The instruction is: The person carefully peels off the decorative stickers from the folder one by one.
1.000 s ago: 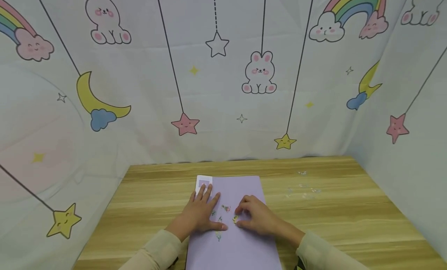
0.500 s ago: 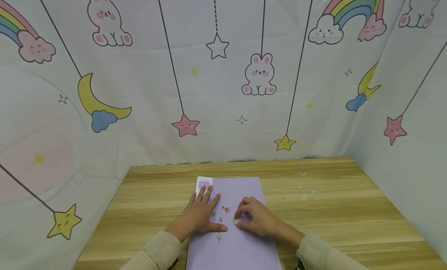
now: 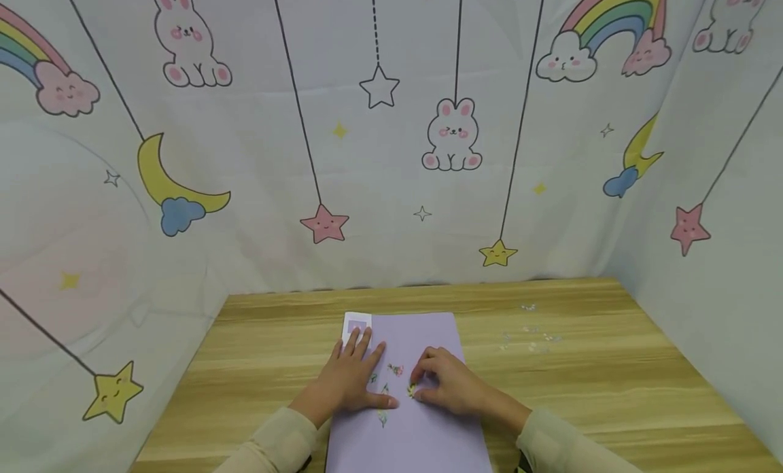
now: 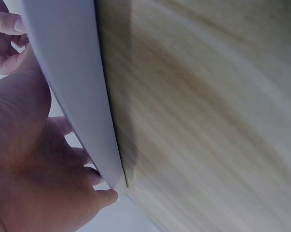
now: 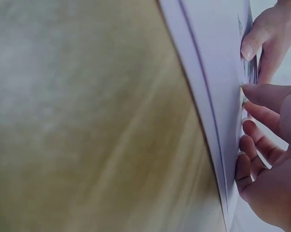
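A lilac sheet or book cover [image 3: 428, 432] lies on the table with several small flower stickers on it. My left hand [image 3: 351, 378] rests on its left side, fingers spread straight and thumb pointing right. Beside that hand are a pink flower sticker [image 3: 397, 370] and a pale green-yellow sticker [image 3: 383, 417]. My right hand [image 3: 451, 384] pinches a yellow flower sticker [image 3: 411, 390] between thumb and index finger at the lilac surface. In the right wrist view, the right hand [image 5: 275, 150] has its other fingers curled against the cover. Part of the yellow sticker is hidden by the fingertips.
A white corner with a small purple square [image 3: 356, 322] shows at the cover's top left. Several small clear sticker pieces [image 3: 531, 330] lie on the wooden table [image 3: 612, 391] to the right. A printed cloth [image 3: 391, 255] hangs behind the table.
The head view has tilted up slightly, so everything sits a little lower. Both hands keep nearly the same place, the right one still at the yellow flower sticker.
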The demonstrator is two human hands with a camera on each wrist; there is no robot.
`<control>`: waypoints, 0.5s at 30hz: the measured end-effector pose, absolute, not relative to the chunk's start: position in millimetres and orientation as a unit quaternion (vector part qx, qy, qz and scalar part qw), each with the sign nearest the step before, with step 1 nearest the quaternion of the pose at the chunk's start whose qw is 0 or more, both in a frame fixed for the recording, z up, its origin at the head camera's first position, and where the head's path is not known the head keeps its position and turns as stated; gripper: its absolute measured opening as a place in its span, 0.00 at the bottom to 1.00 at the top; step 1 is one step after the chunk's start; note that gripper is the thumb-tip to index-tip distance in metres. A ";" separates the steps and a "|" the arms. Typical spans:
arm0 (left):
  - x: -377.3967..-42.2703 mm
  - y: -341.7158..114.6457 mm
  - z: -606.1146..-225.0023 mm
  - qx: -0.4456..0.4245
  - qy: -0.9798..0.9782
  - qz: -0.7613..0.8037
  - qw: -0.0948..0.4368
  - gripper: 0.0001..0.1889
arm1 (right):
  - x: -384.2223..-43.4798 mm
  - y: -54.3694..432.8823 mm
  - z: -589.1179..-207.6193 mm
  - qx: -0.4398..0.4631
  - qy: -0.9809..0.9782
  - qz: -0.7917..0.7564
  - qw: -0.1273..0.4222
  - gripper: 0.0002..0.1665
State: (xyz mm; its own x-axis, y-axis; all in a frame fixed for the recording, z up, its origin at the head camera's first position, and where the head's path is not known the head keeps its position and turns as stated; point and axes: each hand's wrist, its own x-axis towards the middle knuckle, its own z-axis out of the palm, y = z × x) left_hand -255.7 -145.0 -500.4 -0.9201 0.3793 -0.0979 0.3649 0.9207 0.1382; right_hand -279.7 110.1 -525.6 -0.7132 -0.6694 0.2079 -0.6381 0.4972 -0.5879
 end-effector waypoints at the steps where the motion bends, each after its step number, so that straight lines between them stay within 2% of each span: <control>1: -256.1 -145.4 -501.7 0.190 0.978 0.059 0.061 0.60 | -280.1 109.9 -524.9 -0.377 0.865 -0.330 0.028 0.09; 15: -260.1 -149.8 -512.3 0.199 0.976 0.066 0.053 0.61 | -291.5 102.5 -519.0 -0.398 0.869 -0.291 0.047 0.09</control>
